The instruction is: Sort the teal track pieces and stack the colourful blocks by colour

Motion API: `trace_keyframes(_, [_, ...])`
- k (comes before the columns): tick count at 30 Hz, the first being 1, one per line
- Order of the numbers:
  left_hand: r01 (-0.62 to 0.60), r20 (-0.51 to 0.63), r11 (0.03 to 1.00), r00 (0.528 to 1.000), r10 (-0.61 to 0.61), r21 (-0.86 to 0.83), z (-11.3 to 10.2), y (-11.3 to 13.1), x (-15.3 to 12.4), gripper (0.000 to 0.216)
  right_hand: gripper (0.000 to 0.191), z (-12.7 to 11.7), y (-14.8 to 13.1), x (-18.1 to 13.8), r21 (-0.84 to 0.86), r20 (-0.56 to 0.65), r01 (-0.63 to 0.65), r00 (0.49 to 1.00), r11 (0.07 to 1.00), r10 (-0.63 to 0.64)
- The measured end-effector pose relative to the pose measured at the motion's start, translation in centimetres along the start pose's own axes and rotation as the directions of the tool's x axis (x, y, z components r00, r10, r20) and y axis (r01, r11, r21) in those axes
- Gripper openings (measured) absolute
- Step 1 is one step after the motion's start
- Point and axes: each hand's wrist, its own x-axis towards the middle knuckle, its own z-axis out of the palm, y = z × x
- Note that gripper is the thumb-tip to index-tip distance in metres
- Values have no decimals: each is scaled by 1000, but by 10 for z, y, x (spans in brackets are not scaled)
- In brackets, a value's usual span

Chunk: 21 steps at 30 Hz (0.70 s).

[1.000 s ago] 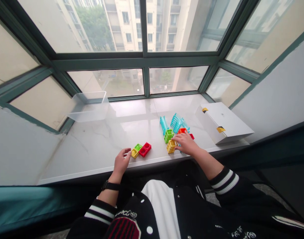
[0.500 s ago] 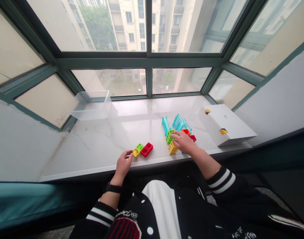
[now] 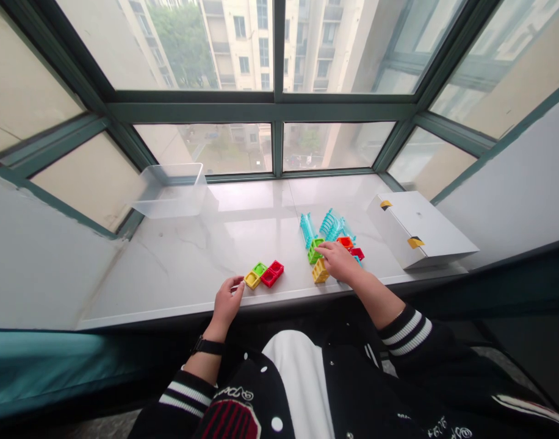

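My left hand [image 3: 227, 300] lies at the front of the white sill, fingers loosely apart and tips beside a yellow block [image 3: 251, 280]. That block adjoins a small green block [image 3: 260, 269] and red blocks [image 3: 273, 274] in a flat cluster. Over to the right, my right hand [image 3: 338, 262] has its fingertips closed at the right side of a taller green block [image 3: 315, 250]. A second yellow block [image 3: 320, 272] sits just below these fingers. Partly behind the hand are an orange block [image 3: 345, 242] and a red piece [image 3: 357, 252]. The palm hides some pieces.
Clear turquoise track pieces [image 3: 332, 224] lie behind the right-hand blocks. A translucent plastic bin [image 3: 174, 198] stands at the back left, and a white box [image 3: 426, 228] with yellow-black tabs at the right. Windows border the marble-look sill [image 3: 183, 268] at the back.
The view has shifted slightly, moving the sill's things a little to the right in the picture. Both hands stay almost where they were, beside the same blocks.
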Motion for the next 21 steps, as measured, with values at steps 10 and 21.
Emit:
trace_keyframes(10, [-18,-15,1000,1000,18,5,1,8,-2,37,57,2,3,-1,41,-24,18,1000,999,-17])
trace_keyframes(21, [-58,-15,998,998,58,23,2,3,-1,35,51,-1,1,-1,54,-24,12,1000,998,-10])
